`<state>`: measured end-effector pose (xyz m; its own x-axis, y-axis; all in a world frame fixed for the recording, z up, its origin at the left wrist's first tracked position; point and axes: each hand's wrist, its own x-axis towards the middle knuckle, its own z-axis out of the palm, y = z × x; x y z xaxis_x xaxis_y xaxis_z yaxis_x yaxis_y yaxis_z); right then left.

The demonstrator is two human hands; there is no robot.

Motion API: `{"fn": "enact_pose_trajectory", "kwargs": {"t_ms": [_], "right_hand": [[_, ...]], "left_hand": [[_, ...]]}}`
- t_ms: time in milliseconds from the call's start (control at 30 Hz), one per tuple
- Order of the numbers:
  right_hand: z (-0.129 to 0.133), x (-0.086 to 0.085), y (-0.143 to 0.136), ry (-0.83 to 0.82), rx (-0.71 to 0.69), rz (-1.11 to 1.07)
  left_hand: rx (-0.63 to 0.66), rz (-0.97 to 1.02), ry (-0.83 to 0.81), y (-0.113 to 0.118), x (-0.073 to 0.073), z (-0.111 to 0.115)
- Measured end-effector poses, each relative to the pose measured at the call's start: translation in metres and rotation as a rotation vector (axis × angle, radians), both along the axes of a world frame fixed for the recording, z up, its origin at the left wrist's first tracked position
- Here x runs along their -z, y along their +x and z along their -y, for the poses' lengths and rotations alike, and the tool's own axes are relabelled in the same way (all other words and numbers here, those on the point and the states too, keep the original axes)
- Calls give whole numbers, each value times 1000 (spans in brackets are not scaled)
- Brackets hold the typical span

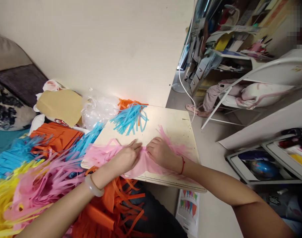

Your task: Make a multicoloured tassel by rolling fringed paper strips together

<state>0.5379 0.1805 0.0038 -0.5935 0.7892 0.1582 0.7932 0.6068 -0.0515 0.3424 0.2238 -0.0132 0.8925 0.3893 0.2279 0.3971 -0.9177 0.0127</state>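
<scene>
A sheet of pink tissue paper (138,167) with fringed ends lies across a small pale wooden table (175,120). My left hand (127,158) rests on its middle, index finger pointing forward and the other fingers bent against the paper. Close beside it, my right hand (161,152) has its fingers curled and pinched on the same sheet; the fingertips are partly hidden. Pink strips spread out past both hands. Toward the table's far left corner lies a blue fringed tissue tassel (131,117), with an orange tassel (125,103) behind it.
Left of the table, orange (54,137), yellow (4,188) and pink fringed paper (44,188) is heaped. Crumpled clear plastic (98,109) lies behind. A printed package (188,210) is on the floor. At right are a person's leg (210,97), a white folding chair (220,102) and crowded shelves.
</scene>
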Motion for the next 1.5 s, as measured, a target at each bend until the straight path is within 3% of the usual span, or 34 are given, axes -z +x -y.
{"fn": "enact_pose_trajectory", "kwargs": {"t_ms": [167,300,633,767,933,1133,1300,1400,1500], "right_hand": [[-4,-4,7,-72,-9,-34],[0,-5,9,8,-31,92],[0,2,-12,148,33,159],[6,7,-2,210,-31,202],[11,9,19,233,5,225],[1,2,1,154,-34,152],[-6,2,2,60,20,165],[-4,3,6,78,31,176],[0,4,4,119,14,173]], "left_hand": [[23,-115,36,1,-1,-8],[47,-148,53,3,-1,-9],[-98,-90,76,18,-5,5],[-109,-18,102,12,3,11],[-71,83,107,-2,16,12],[-107,126,64,2,15,9],[-90,114,206,-14,15,6],[-78,57,357,-30,12,7],[-117,-4,404,-30,6,12]]}}
